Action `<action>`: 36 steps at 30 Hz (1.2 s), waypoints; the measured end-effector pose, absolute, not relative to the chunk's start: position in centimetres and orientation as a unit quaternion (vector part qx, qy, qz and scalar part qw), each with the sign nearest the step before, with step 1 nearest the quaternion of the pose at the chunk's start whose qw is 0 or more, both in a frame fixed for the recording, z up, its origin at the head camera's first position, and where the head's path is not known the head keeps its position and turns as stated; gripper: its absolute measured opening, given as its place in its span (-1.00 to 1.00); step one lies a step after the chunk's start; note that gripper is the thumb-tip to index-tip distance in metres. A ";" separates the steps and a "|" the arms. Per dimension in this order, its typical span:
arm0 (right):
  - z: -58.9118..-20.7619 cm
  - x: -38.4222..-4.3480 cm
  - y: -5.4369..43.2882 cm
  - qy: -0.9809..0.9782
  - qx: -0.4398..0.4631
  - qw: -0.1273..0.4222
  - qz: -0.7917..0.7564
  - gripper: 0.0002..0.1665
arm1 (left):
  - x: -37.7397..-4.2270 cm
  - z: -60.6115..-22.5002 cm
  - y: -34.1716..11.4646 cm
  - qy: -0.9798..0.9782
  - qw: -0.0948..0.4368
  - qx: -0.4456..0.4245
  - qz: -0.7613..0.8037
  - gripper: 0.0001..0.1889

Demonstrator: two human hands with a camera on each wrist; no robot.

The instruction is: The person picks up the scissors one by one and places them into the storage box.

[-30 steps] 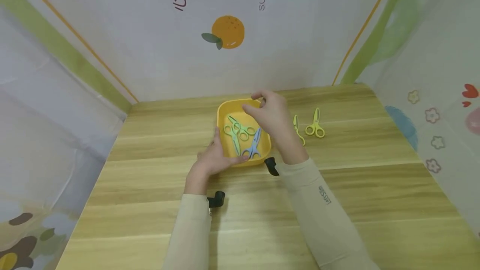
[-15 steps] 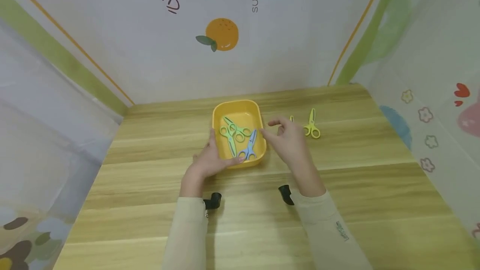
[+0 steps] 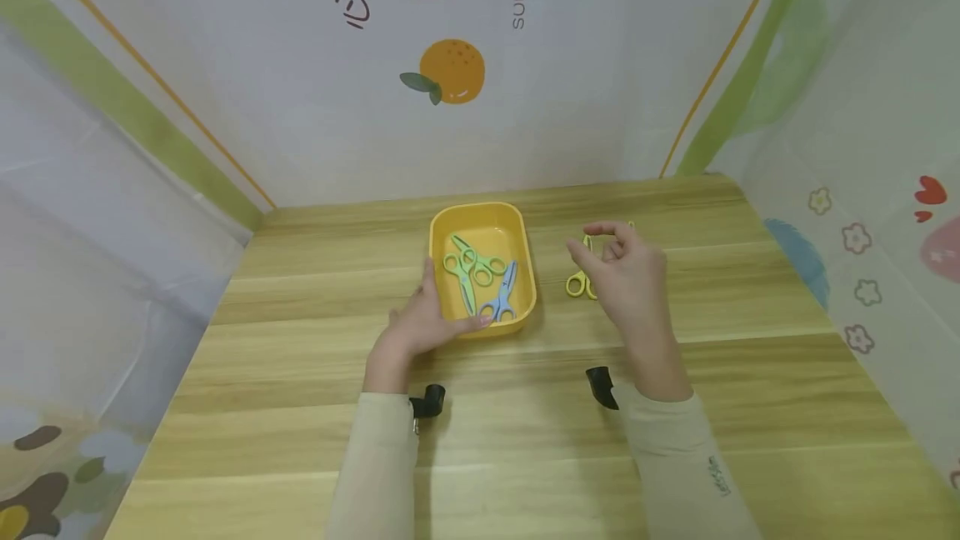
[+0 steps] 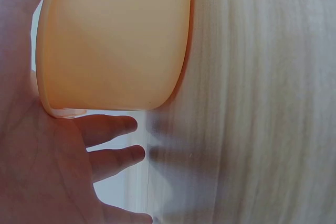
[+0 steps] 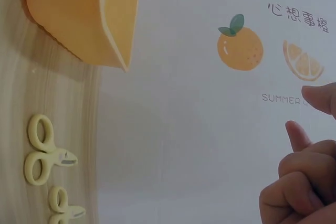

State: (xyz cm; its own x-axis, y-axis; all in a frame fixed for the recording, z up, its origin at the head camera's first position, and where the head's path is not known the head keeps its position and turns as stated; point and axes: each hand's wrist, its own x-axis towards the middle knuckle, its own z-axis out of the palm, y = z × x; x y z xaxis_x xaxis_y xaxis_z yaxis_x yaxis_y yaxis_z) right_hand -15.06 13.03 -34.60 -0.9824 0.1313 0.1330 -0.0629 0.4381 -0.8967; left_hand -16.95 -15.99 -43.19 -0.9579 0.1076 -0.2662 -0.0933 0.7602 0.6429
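Pointing lengthwise away, yellow scissors (image 5: 51, 153) lie near the right grip (image 3: 632, 273) — fingertips (image 5: 318, 97) apart — left grip (image 3: 420, 319) clamped on tray (image 3: 501, 242).

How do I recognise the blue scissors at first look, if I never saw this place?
On the wooden table, find the open yellow box, its near-left corner held by the left hand. Inside, the blue scissors lie toward the near-right corner, handles at the near end. They are the only blue pair; the two green scissors beside them lie further left.
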 end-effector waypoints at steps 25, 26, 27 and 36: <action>-35.1 -15.7 15.8 -0.832 -0.059 0.112 0.540 -0.52 | -16.9 -43.1 -16.0 0.924 0.147 0.006 0.352 0.60; -35.1 -15.8 16.0 -0.833 -0.060 0.108 0.539 -0.50 | -16.9 -43.1 -16.0 0.924 0.147 0.006 0.352 0.60; -35.2 -15.9 16.1 -0.836 -0.061 0.104 0.535 -0.48 | -16.9 -43.1 -16.1 0.924 0.147 0.005 0.353 0.61; -35.4 -16.7 17.2 -0.873 -0.055 0.085 0.477 -0.35 | -16.8 -43.0 -15.9 0.924 0.147 0.006 0.353 0.62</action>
State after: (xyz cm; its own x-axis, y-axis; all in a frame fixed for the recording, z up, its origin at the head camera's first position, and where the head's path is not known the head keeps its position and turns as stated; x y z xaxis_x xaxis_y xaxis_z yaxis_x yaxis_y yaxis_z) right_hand -16.73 17.25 -35.42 -0.9794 0.1771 0.0968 0.0141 0.5382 -0.8427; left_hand -16.84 -15.95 -43.04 -0.9568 0.1150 -0.2671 -0.0921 0.7514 0.6534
